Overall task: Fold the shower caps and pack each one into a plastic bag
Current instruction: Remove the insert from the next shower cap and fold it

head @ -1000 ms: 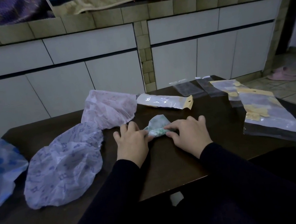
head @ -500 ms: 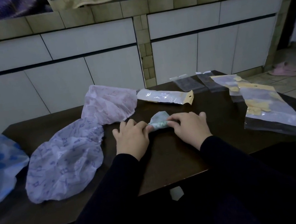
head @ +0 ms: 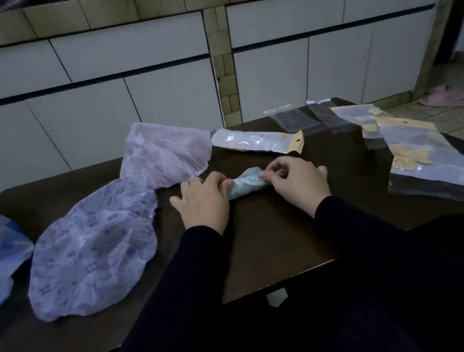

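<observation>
No readable text, brand, number or sign shows anywhere. The yellow header card on the packed bag (head: 258, 141) is blank as far as can be told, the yellow cards on the stacked bags (head: 430, 158) are too blurred, and the shower caps carry only printed patterns.

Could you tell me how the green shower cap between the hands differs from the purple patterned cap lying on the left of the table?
The green shower cap is rolled into a tight, narrow bundle; the purple patterned cap lies spread open and crumpled. The green one is pinched by the left hand and right hand; the purple one lies untouched. The green bundle looks far smaller. Both rest on the dark table, unpacked.
</observation>
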Demonstrator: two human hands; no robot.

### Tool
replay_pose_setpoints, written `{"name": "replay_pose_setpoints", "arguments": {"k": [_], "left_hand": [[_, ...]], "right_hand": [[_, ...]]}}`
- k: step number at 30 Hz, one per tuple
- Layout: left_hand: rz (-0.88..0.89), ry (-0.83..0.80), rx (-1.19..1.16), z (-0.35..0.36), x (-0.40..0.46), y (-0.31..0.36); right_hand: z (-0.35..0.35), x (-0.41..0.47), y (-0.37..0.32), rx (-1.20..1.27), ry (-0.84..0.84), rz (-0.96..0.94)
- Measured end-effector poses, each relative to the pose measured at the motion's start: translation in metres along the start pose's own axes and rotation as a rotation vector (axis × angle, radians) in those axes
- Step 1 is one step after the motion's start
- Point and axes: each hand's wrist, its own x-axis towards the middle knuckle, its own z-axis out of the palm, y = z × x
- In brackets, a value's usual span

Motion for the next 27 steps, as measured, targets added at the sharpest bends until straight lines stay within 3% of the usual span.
{"name": "replay_pose_setpoints", "arguments": {"k": [7, 12, 16, 21, 27], "left_hand": [[0.21, 0.095, 0.037, 0.001, 0.002, 0.005], [0.156, 0.098, -0.003, 0.003, 0.0, 0.007], [0.14, -0.004, 0.037, 0.0, 0.0, 0.011], [0.059, -0.115, 0.011, 0.0, 0.004, 0.015], [0.074, -0.089, -0.012, 0.002, 0.002, 0.013]], "right_hand": [[0.005, 0.003, -0.005, -0.073, 0.072, 0.042], [0.01, 0.002, -0.011, -0.168, 0.123, -0.008], [0.01, 0.001, -0.011, -0.253, 0.195, -0.09], [0.012, 0.003, -0.014, -0.291, 0.181, -0.132], [0.009, 0.001, -0.012, -0.26, 0.101, -0.125]]}}
